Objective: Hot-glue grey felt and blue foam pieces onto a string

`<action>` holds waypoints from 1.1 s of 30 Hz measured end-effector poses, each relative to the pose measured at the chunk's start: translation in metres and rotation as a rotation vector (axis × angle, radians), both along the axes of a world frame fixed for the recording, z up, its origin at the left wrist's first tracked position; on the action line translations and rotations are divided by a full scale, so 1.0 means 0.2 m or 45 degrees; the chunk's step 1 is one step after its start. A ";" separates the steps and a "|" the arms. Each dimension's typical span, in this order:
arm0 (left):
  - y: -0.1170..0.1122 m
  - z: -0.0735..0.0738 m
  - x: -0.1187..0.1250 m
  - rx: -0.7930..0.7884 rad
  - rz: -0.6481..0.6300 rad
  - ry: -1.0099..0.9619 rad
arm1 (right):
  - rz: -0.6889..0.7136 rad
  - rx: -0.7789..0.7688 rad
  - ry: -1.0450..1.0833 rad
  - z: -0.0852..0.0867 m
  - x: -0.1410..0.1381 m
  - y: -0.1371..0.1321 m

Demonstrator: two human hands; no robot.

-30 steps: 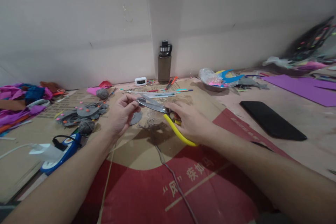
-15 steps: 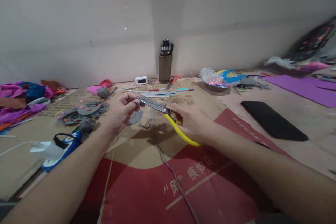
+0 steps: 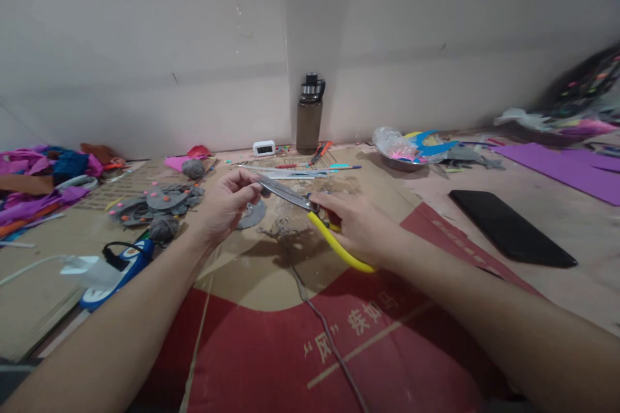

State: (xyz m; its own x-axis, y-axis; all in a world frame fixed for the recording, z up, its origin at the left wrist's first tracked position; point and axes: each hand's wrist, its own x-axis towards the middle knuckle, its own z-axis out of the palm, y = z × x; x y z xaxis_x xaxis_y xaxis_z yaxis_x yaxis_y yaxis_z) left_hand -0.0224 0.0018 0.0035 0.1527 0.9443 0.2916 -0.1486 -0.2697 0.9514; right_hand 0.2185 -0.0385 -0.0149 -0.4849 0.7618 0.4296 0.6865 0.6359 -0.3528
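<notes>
Far L: heap of magenta, blue, brown & orange soft scraps point(image 3: 72, 175) on the pinkish bench point(image 3: 591, 226). Nearer, a blue-&-white power strip point(image 3: 99, 297) w/ a white plug in it. Next R, a flat grey cluster of cut pcs point(image 3: 181, 201) dotted w/ pink & orange beads, a round grey yarn ball point(image 3: 163, 228) just in front; a 2nd grey ball point(image 3: 194, 169) lies behind, by a pink scrap.

Then the L hand point(image 3: 231, 199), one of the two hands: thumb & fingers pinched nearly together on a small dark-grey pc point(image 3: 265, 193), mostly hidden by fingertips & blades. It's held up over the tan-&-red printed cardboard sheet point(image 3: 252, 361). Flat grey disc point(image 3: 252, 214) on the cardboard just beyond that hand, partly covered. White box-shaped digital clock point(image 3: 264, 148) at the back.

Mid: steel-bladed scissors w/ yellow handles point(image 3: 287, 195), tips at the grey pc, blades abt together. Below, a thin grey strand point(image 3: 320, 322) runs twd the near edge. Brown see-through bottle w/ black lid point(image 3: 309, 122) stands by the wall.

R hand point(image 3: 361, 222): fingers curled round the scissors' handles. Behind it, a shallow metal bowl point(image 3: 404, 164) w/ plastic & a blue crescent; far R, a black rectangular phone point(image 3: 511, 227) & a flat purple sheet point(image 3: 562, 171)
</notes>
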 end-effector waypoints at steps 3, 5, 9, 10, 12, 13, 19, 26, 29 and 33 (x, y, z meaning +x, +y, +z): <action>-0.01 0.01 0.00 0.004 -0.002 -0.017 | 0.011 -0.002 0.011 0.01 0.00 -0.01; -0.01 0.02 0.01 -0.001 -0.007 -0.033 | 0.008 -0.007 0.014 0.03 0.00 -0.01; -0.01 0.01 0.00 0.006 -0.023 -0.038 | -0.002 0.012 0.013 0.03 0.00 -0.02; 0.00 0.01 0.00 0.007 -0.027 -0.034 | -0.002 0.013 0.011 0.03 0.00 -0.02; 0.00 0.00 -0.01 0.008 -0.031 -0.027 | 0.003 -0.002 0.003 0.03 0.00 -0.02; 0.00 0.00 -0.01 0.012 -0.034 -0.022 | 0.004 -0.010 -0.001 0.03 0.00 -0.02; 0.00 0.01 -0.01 0.032 -0.017 0.019 | 0.018 -0.028 -0.007 0.02 0.00 -0.01; 0.00 0.01 -0.01 0.050 -0.006 0.026 | 0.023 -0.062 0.005 0.03 -0.01 -0.02; 0.00 0.01 -0.01 0.055 -0.016 0.029 | 0.009 -0.057 0.006 0.04 -0.01 -0.03; 0.00 0.01 -0.01 0.052 -0.010 0.027 | 0.007 -0.024 0.008 0.03 0.00 -0.02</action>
